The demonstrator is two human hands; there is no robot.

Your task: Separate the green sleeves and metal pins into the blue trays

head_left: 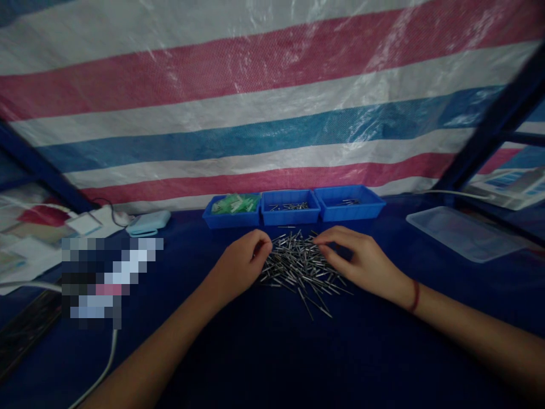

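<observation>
A loose pile of thin metal pins (300, 261) lies on the dark blue tabletop, pointing in all directions. At the pile's left edge is my left hand (244, 258), its fingers curled in and the thumb against the index finger. Whatever it may hold is hidden. My right hand (357, 258), with a dark red band at the wrist, reaches in from the other side. Its thumb and index fingertips come close together over the pile's right edge, too small and dim to show what is between them.
Behind the pile stand three blue bins: the left bin (232, 220) holds green-and-white packets, the middle bin (290, 216) and right bin (352, 211) hold metal pins. A translucent lid (464, 233) lies right. Left are a light-blue case (149, 222) and a white cable (111, 355).
</observation>
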